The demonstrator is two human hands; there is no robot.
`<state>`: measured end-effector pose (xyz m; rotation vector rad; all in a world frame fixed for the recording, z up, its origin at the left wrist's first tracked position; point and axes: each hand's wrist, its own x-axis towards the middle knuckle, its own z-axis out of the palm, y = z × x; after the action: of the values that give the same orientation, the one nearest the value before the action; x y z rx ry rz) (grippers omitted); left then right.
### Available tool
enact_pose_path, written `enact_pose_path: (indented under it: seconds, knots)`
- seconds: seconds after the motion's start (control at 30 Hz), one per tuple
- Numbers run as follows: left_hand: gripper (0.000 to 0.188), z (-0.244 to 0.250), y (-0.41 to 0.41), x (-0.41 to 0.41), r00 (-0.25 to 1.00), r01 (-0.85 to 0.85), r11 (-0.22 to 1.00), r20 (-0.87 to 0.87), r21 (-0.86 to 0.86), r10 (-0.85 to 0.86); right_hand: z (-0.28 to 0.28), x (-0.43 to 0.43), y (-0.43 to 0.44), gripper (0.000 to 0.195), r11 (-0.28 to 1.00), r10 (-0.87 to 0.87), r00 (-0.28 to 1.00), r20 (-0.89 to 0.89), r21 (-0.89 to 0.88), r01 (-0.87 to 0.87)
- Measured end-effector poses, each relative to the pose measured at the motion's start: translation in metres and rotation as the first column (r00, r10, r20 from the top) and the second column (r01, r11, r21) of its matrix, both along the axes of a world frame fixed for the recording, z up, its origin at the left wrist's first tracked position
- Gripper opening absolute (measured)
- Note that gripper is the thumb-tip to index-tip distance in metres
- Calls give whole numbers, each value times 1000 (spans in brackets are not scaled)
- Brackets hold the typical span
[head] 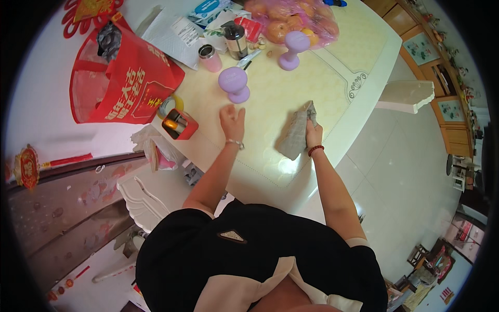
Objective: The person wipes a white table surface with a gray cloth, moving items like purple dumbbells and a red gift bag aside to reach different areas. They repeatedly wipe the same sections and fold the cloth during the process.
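My right hand (314, 134) grips a folded grey cloth (294, 134) by its right side, above the pale table. The cloth hangs down towards the tabletop; whether its lower edge touches is hard to tell. On the left, my left hand (232, 123) is at the table surface with its fingers curled in, and I see nothing in them. Just beyond it stands a purple dumbbell (233, 80) on end, apart from the fingers. A second purple dumbbell (294, 48) is upright farther back to the right.
At the left stand a red shopping bag (132, 85), a red box (183, 126) of small items and a tape roll (171, 106). Behind are a pink cup (210, 58), a dark-lidded bottle (236, 39) and bagged oranges (284, 23). Chairs (407, 95) flank the table (343, 128).
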<state>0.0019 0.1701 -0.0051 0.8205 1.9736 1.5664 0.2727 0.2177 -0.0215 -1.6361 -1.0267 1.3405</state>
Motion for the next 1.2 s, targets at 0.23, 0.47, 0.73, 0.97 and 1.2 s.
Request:
enact_pose_path:
  seconds: [0.23,0.47,0.73,0.97,1.2]
  knots:
    - [78,-14,113,-34,988,-3,1000,-152,-24,-1,7,3,2,43,997,47,998,29,58,-49]
    - [28,2,125,-61,948,255,962,171,95,-268,21,4,2,51,994,103,980,170,-36,-99]
    - [21,28,-7,-11,712,692,713,268,-110,-649,40,3,2,48,995,76,992,105,-66,-70]
    - [20,51,-107,55,334,938,331,511,-100,-792,103,20,-46,49,915,378,900,-219,-59,-399]
    - [36,104,-125,87,52,999,49,401,-18,-915,236,15,-162,41,657,560,594,577,127,-743]
